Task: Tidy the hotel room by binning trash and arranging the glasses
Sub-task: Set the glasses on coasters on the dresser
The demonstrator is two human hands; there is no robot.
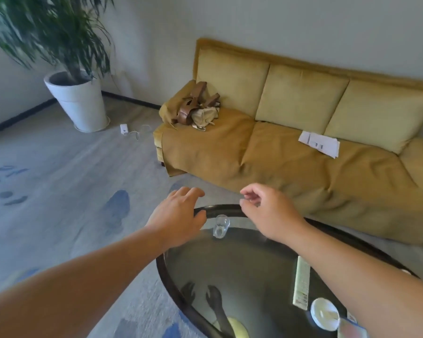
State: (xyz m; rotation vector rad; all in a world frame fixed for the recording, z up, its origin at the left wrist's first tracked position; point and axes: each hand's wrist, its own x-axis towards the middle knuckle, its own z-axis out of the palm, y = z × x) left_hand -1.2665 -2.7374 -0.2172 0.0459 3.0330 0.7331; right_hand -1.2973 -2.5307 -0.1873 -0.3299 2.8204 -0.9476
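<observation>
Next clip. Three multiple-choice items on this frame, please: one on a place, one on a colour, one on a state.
1. Where do the white papers lie? A on the sofa seat; B on the carpet; C on the glass table.
2. What colour is the plant pot? A black; B white; C red.
3. The person's left grip is: A holding the glass; B holding papers; C open, holding nothing.
Answers: A, they rest on the seat cushion; B, the pot is plain white; C, its relaxed fingers hold nothing, apart from the glass.
</observation>
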